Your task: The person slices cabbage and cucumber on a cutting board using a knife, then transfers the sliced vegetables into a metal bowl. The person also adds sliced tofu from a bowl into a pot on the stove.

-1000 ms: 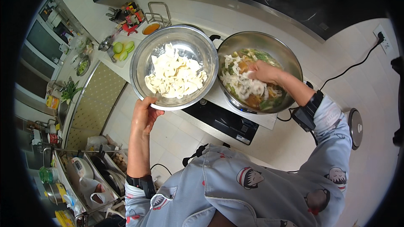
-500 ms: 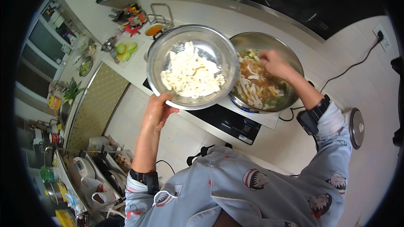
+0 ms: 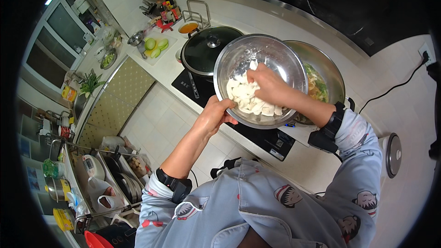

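Note:
My left hand (image 3: 217, 113) grips the near left rim of a wide steel mixing bowl (image 3: 297, 71), thumb over the edge. Floury white dough pieces (image 3: 243, 98) lie heaped inside, with loose flour on the wall. Reaching into the bowl, my right hand (image 3: 268, 84) has its fingers closed on some of the dough pieces; the fingertips are partly hidden. Behind the bowl's right side stands a large steel pot (image 3: 333, 64) of soup with noodle-like strips and green leaves (image 3: 317, 85), partly covered by the bowl and my right forearm.
A dark-lidded pan (image 3: 204, 50) stands left of the bowl on the black cooktop (image 3: 271, 141). Farther left are a cutting board with cut green vegetables (image 3: 155, 46), a small orange-filled bowl (image 3: 187, 28) and bottles (image 3: 169, 10). A storage rack (image 3: 98, 188) stands at lower left.
My right hand has moved from over the pot into the bowl and closed on dough pieces. My left hand has brought the bowl rightward, partly over the pot, uncovering the lidded pan.

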`<state>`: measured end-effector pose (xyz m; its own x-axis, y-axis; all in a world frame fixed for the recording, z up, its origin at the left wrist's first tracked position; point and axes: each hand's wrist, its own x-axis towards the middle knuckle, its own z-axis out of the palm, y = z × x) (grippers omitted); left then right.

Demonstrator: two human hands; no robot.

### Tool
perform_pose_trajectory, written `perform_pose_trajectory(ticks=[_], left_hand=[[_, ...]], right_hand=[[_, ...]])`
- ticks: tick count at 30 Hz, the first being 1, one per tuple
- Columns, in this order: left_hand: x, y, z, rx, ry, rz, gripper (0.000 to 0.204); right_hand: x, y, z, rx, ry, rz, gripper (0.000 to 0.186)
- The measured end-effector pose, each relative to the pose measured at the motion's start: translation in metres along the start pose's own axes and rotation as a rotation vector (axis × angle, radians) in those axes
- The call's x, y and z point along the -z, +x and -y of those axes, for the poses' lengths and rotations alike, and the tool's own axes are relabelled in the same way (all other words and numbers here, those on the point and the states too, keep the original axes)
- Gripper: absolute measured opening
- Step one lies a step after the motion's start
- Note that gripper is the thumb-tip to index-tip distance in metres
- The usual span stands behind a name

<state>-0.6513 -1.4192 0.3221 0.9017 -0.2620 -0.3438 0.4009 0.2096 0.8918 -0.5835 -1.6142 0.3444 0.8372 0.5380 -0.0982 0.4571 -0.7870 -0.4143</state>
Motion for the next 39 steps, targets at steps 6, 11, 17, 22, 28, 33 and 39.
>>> perform_pose_trajectory(ticks=[6, 11, 17, 22, 28, 33, 39], left_hand=[[0.003, 0.001, -0.001, 0.01, 0.02, 0.011, 0.036], [0.003, 0.009, 0.0, 0.046, 0.029, 0.034, 0.034], [0.001, 0.013, -0.002, 0.028, 0.01, 0.031, 0.036], [0.0, 0.013, -0.004, -0.014, 0.028, 0.057, 0.036], [0.008, 0.01, -0.004, 0.032, 0.038, -0.066, 0.034], [0.007, 0.017, -0.006, -0.011, 0.035, -0.082, 0.032], [0.008, 0.029, -0.009, 0.027, 0.015, -0.11, 0.035]], right_hand=[[0.069, -0.012, -0.014, 0.08, 0.714, -0.306, 0.024], [0.074, -0.018, -0.031, -0.061, 0.805, -0.307, 0.021], [0.053, -0.026, -0.046, -0.009, 0.148, -0.12, 0.069], [-0.001, -0.038, -0.021, 0.005, -0.26, -0.052, 0.091], [0.024, -0.024, -0.034, 0.009, 0.149, -0.209, 0.047], [0.083, -0.017, -0.045, -0.098, 0.764, -0.241, 0.042], [0.147, -0.055, -0.077, -0.054, 1.115, -0.465, 0.042]])
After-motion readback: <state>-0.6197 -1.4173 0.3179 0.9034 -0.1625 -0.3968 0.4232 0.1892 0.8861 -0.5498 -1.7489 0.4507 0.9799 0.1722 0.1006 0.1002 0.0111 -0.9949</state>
